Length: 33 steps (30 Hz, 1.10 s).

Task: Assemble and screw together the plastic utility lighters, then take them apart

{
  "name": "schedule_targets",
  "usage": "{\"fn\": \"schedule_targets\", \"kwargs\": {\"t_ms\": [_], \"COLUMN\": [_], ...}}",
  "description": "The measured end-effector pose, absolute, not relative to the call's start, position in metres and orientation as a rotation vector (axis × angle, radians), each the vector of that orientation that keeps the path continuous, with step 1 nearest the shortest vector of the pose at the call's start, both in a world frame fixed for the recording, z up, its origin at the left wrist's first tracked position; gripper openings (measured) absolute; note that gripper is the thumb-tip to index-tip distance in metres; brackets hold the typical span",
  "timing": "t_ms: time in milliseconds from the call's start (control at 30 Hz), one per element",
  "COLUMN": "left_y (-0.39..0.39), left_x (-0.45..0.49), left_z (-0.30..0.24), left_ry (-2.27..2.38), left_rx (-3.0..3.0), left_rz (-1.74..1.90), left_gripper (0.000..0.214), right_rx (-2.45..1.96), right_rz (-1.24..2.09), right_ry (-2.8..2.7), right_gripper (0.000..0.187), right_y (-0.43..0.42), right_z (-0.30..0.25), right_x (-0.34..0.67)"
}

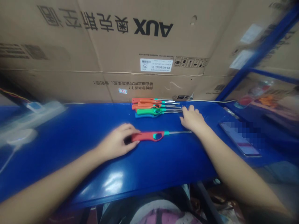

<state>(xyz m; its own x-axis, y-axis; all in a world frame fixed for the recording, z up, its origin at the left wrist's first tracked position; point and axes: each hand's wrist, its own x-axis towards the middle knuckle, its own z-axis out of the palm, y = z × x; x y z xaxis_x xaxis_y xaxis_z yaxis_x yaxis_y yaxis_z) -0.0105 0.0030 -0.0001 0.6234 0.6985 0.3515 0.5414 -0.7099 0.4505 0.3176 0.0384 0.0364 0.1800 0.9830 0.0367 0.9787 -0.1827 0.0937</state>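
A red long-necked lighter (149,136) with a teal trigger lies on the blue table (77,130), its metal tube pointing right. My left hand (118,141) rests on the table with fingers closed around the lighter's handle end. My right hand (192,119) lies flat, fingers stretched toward the metal tips of a row of several lighters (149,108), orange, green and blue, at the table's back edge. The tip of the red lighter's tube ends just under my right wrist.
Large cardboard boxes (130,46) stand behind the table. A white power strip (44,110) and a round white object (20,136) lie at the left. A phone (238,138) lies on the right. A blue shelf frame (261,53) rises at the right.
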Motion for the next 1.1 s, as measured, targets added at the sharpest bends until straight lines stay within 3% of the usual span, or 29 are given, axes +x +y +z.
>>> {"fn": "schedule_targets", "kwargs": {"t_ms": [200,333,433,500,600,700,900,1100], "left_y": [0.003,0.002,0.001,-0.001,-0.002,-0.003,-0.005,-0.005], "left_x": [-0.009,-0.007,-0.005,-0.003,-0.001,0.000,-0.001,-0.001], "left_z": [0.001,0.000,-0.001,-0.001,-0.002,-0.003,-0.004,-0.003], "left_ry": [1.049,1.054,1.055,1.055,1.053,1.041,1.009,0.988], "left_rx": [2.558,2.541,2.527,2.509,2.486,2.474,2.443,2.434], "left_rz": [0.737,0.750,0.760,0.778,0.804,0.803,0.794,0.791], "left_gripper": [0.029,0.029,0.028,0.029,0.032,0.033,0.035,0.039], "right_rx": [2.441,2.554,2.690,2.731,2.464,2.152,1.623,1.627], "right_rz": [-0.086,0.013,0.137,0.039,-0.310,-0.440,-0.219,-0.287], "right_ry": [1.967,2.114,2.378,2.770,3.328,3.493,3.633,3.577], "right_gripper": [0.047,0.048,0.051,0.046,0.032,0.023,0.025,0.025], "right_y": [0.043,0.048,0.049,0.046,0.035,0.022,0.019,0.033], "right_z": [0.036,0.042,0.045,0.041,0.027,0.014,0.007,0.010], "right_x": [0.326,0.330,0.326,0.316,0.291,0.264,0.236,0.218]}}
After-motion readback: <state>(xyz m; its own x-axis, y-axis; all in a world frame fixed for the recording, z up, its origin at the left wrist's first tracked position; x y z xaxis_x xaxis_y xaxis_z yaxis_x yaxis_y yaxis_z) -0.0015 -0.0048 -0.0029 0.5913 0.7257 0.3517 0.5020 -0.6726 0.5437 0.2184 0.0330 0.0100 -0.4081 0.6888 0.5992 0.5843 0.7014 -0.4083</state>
